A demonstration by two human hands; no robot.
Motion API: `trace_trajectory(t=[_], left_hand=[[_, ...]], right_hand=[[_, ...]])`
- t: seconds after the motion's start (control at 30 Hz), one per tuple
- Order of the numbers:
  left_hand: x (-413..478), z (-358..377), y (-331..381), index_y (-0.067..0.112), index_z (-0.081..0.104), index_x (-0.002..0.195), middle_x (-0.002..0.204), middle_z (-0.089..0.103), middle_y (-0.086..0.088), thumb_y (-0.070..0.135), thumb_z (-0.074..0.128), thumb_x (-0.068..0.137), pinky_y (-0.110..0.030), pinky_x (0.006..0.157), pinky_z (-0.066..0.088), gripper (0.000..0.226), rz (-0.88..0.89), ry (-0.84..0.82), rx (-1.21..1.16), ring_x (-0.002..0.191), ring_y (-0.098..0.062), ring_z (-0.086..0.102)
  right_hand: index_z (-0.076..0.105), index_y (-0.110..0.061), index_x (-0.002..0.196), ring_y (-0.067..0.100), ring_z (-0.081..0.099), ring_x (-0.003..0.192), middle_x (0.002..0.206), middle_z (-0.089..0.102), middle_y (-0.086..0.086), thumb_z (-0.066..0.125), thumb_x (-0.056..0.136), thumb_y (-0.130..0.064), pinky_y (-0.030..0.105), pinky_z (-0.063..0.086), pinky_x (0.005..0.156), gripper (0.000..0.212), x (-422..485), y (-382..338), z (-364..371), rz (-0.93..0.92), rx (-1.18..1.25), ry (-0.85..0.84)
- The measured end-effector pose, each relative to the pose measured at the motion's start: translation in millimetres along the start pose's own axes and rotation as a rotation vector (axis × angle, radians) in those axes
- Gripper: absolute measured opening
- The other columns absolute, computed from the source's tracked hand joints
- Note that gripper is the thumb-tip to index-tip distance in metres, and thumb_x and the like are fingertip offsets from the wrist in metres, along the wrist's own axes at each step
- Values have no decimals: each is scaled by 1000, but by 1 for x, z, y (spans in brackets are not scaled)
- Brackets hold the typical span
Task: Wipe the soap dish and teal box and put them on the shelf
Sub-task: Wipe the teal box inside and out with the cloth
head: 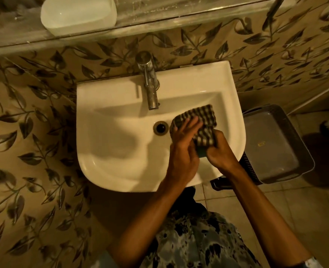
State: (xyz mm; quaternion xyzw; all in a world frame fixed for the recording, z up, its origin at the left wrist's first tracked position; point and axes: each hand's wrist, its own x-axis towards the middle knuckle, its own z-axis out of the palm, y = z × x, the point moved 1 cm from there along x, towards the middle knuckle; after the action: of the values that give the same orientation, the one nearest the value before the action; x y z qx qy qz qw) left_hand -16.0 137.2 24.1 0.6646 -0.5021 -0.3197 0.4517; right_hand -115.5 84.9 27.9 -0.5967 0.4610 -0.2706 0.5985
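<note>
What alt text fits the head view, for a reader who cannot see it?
Over a white sink, two hands wipe a teal box with a checked cloth: the right hand grips the box, the left hand presses the cloth on it. A white soap dish stands on the shelf above.

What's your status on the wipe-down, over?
Right hand grips teal box over sink, mostly under checked cloth. Left hand presses cloth on it. White soap dish on shelf. Nothing in the way.
</note>
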Motion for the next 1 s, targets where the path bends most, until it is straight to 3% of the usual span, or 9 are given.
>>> trace_trajectory(t=[0.1, 0.17, 0.3, 0.43, 0.63, 0.73, 0.83, 0.9, 1.0], left_hand=[[49, -11, 0, 12, 56, 128, 131, 58, -7, -3, 38, 90, -21, 101, 41, 44, -167, -2, 15, 120, -9, 50], [69, -15, -2, 9, 61, 118, 118, 64, -10, 0, 38, 94, -31, 88, 48, 34, -244, -47, -4, 106, -18, 58], [31, -2, 8, 16, 45, 138, 147, 43, -1, 1, 40, 94, -36, 110, 41, 46, -172, -78, -80, 136, -15, 39], [-1, 7, 13, 19, 43, 139, 147, 34, 15, -8, 38, 89, -31, 117, 28, 57, -72, -53, -131, 142, -4, 26], [83, -8, 11, 9, 65, 110, 111, 67, -9, 11, 40, 97, -32, 85, 51, 28, -375, -82, -48, 98, -19, 62], [63, -6, 20, 12, 61, 121, 125, 62, -8, 9, 42, 96, -21, 88, 48, 32, -291, -23, -74, 110, -15, 56], [2, 7, 35, 18, 48, 136, 144, 43, 9, 1, 41, 92, -20, 112, 33, 48, -80, 0, -122, 137, -5, 35], [2, 5, 35, 19, 51, 133, 142, 47, 6, -1, 40, 90, -23, 111, 36, 49, -62, 78, -110, 135, -11, 41], [60, -12, 24, 5, 60, 118, 120, 63, -16, 1, 37, 94, -40, 101, 47, 34, -363, 63, -141, 113, -27, 59]], right_hand=[[61, 6, 102, 40, 61, 91, 97, 64, 29, 47, 96, -4, 48, 51, 79, 18, 5, 4, 1, -19, -65, -48], [60, 4, 105, 35, 61, 91, 98, 64, 26, 47, 97, -8, 42, 51, 77, 19, 6, 5, -1, -36, -70, -25], [63, -9, 103, 0, 64, 84, 93, 67, 2, 48, 93, 0, 15, 52, 72, 20, 10, 4, -10, -50, 0, 89], [62, -12, 100, -6, 64, 85, 91, 65, -7, 43, 86, 13, 12, 51, 70, 34, 6, 4, -12, -87, -21, 104], [62, -12, 101, 3, 61, 81, 90, 65, 3, 49, 96, -13, 18, 50, 69, 15, -3, 9, -8, -100, 64, 55], [62, -16, 104, -4, 62, 81, 89, 66, -9, 49, 96, -10, 13, 49, 69, 16, 1, 3, -14, -103, 104, 123], [64, -25, 94, -5, 65, 83, 83, 70, -20, 48, 94, -1, 11, 51, 69, 29, 0, -1, -14, -96, 79, 201], [65, -20, 89, 2, 66, 80, 82, 71, -13, 48, 93, -4, 19, 54, 67, 24, -5, -3, -11, -105, 82, 180], [61, 1, 96, 32, 60, 84, 90, 64, 20, 50, 94, -13, 42, 50, 69, 18, -11, -1, -3, -160, 52, 75]])
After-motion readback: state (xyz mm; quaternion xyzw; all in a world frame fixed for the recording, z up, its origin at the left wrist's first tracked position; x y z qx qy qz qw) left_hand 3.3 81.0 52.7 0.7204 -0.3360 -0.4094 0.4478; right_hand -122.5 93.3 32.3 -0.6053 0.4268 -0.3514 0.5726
